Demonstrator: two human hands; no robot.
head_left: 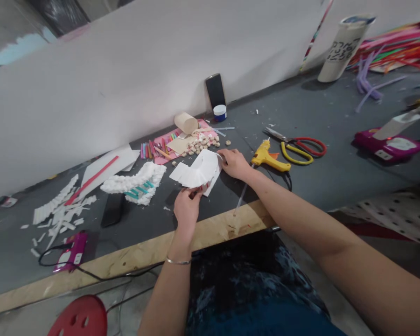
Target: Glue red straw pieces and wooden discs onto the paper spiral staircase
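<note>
Paper fan (199, 172): white cards splayed, flat on grey table (336, 177).
Left hand (186, 210): pinches the fan's near end shut.
Right hand (235, 163): fingers curled on far edge; pinch unclear.
Paper cup (186, 122): beyond the grip, tipped over, inside hidden.
Pink sheet (163, 147): beside cup, carries wooden bits (201, 142).
Glue gun (268, 157): just right of right hand.

White paper fan (199, 173), yellow glue gun (269, 158), red-and-yellow scissors (301, 148), grey table (336, 172), polka-dotted cloth (399, 217)
</note>
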